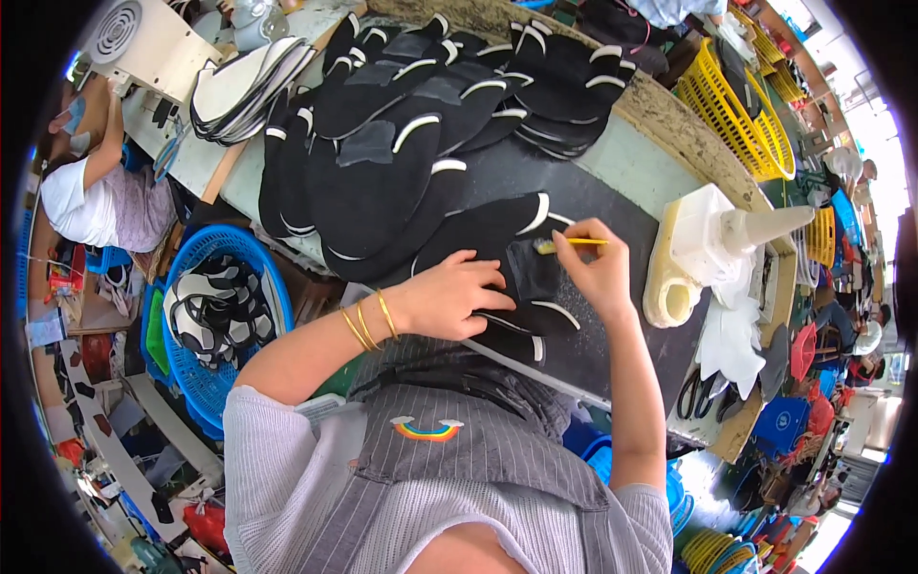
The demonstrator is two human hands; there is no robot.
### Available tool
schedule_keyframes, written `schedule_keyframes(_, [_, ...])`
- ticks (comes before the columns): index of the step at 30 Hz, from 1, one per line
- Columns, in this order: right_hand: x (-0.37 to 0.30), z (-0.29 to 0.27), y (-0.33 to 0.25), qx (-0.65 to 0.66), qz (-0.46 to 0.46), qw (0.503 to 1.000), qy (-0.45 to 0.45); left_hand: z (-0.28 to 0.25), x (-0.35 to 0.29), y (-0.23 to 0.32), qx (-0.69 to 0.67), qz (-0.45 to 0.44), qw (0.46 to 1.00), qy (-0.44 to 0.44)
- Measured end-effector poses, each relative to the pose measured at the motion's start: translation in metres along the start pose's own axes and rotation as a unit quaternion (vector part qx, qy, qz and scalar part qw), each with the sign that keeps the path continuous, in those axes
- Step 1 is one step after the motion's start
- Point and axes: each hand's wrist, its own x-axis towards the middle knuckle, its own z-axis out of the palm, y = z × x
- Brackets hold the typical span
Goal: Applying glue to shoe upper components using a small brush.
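My right hand pinches a thin yellow brush, its tip at the upper edge of a dark shiny patch on a black fabric piece. White curved strips edge this piece, which looks like a cut shoe upper. My left hand lies on the same black work, fingers spread and slightly bent, just left of the patch. Beyond both hands, overlapping stacks of similar black pieces cover the bench; several carry dark patches too.
A white glue bottle with a long nozzle stands at right. Scissors lie near white cut pieces. Left are a blue basket of black-and-white parts and a seated person. A yellow basket stands at far right.
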Motion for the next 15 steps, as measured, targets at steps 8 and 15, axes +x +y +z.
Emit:
schedule_keyframes(8, [-0.095, -0.059, -0.042, -0.155, -0.037, 0.973, 0.167, -0.015, -0.012, -0.012, -0.324, -0.107, 0.939, 0.043])
schedule_keyframes(15, [-0.086, 0.019, -0.058, -0.26, -0.078, 0.948, -0.166, -0.056, -0.028, 0.017, -0.465, -0.143, 0.806, 0.335])
